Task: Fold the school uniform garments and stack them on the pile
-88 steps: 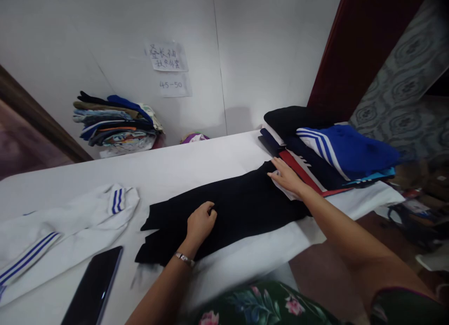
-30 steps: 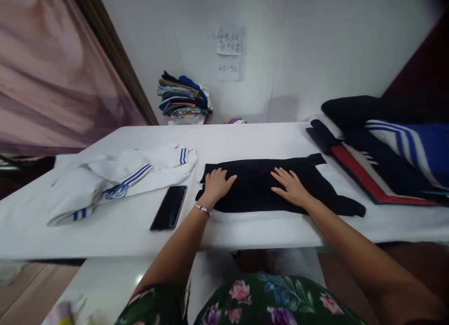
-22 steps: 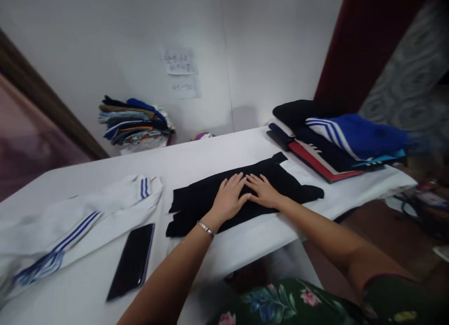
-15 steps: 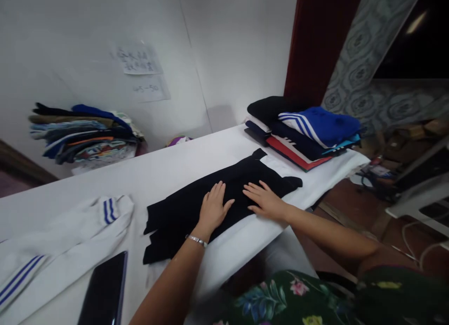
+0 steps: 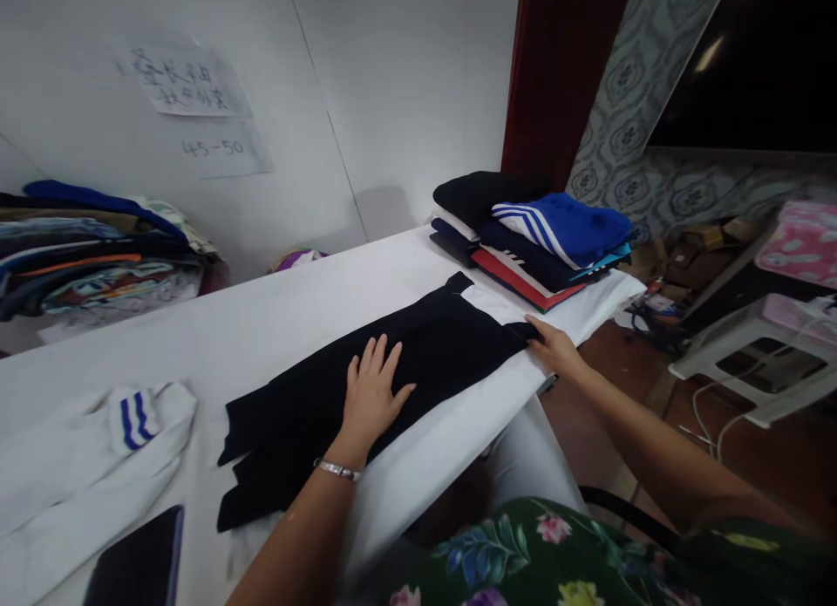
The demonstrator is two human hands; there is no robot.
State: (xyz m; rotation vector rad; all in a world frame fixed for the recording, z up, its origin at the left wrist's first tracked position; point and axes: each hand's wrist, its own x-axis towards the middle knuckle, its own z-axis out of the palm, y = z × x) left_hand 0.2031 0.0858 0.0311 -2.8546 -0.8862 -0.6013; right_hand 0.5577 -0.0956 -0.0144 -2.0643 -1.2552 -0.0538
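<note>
A long black garment (image 5: 432,344) lies flat on the white-covered table (image 5: 261,336), with two split ends at the left and two narrow ends at the right. My left hand (image 5: 371,397) rests palm down on its middle, fingers stretched out, a silver bracelet on the wrist. At the garment's near right corner, my right hand (image 5: 553,344) has its fingers closed around the narrow black end; the fingertips are partly hidden. To the left lies a white garment (image 5: 98,466) with blue stripes.
Folded clothes (image 5: 529,240) are stacked at the table's right end, a blue striped one on top. Another clothes pile (image 5: 98,248) stands beyond the far left edge. A dark phone (image 5: 134,562) lies at the near left. A white stool (image 5: 765,344) is on the right.
My right hand has moved right, from lying flat on the black garment to gripping its near right corner. My left hand stays flat on the cloth. The view has shifted right.
</note>
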